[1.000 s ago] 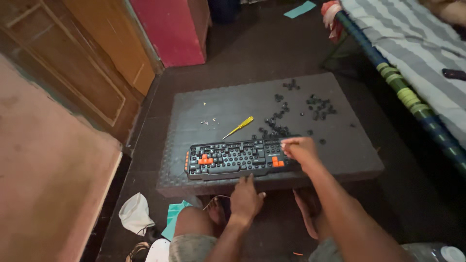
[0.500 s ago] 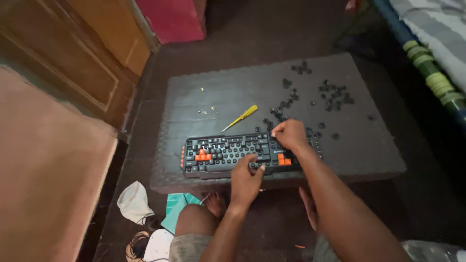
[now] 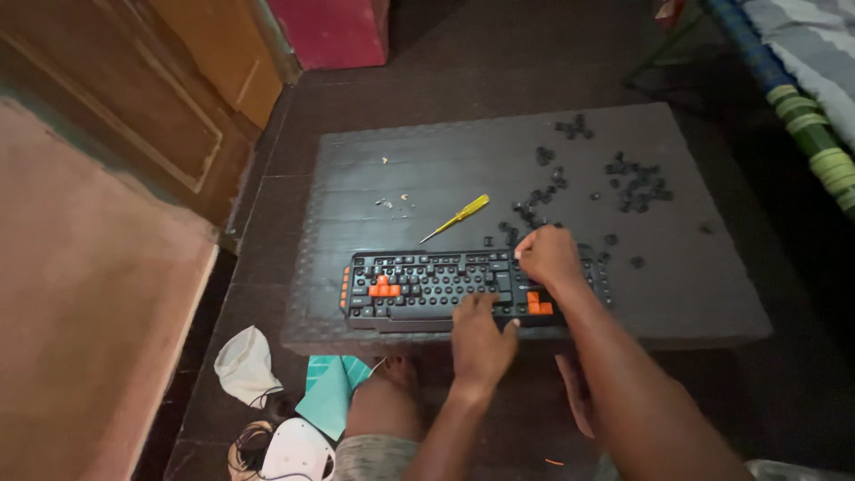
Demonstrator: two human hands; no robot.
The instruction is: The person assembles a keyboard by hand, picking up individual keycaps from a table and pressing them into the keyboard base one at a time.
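1. The black keyboard (image 3: pixel 463 289) lies along the near edge of a low dark table (image 3: pixel 695 294), with orange keys in a cluster on its left half and another small cluster toward its right.
2. The left hand (image 3: pixel 481 343) rests on the keyboard's near edge, about the middle – fingers curled and pressed down on the frame, bracing it rather than holding anything loose.
3. The right hand (image 3: pixel 548 256) sits over the far right part of the keyboard, fingers bent downward onto the key rows. Whether a keycap is pinched under the fingertips cannot be told – the back of the hand hides them.
4. Loose black keycaps (image 3: pixel 634 183) lie scattered on the far right of the table, more of them just beyond the right hand. A yellow-handled screwdriver (image 3: pixel 457 216) lies well left of that hand, untouched.
5. Judging by this, the step in hand is work on single keys at the right end of the board, with many caps already off.
6. The next move seems to call for a steady brace from the left hand and a fine fingertip grip on one small cap, without knocking the neighbouring keys.
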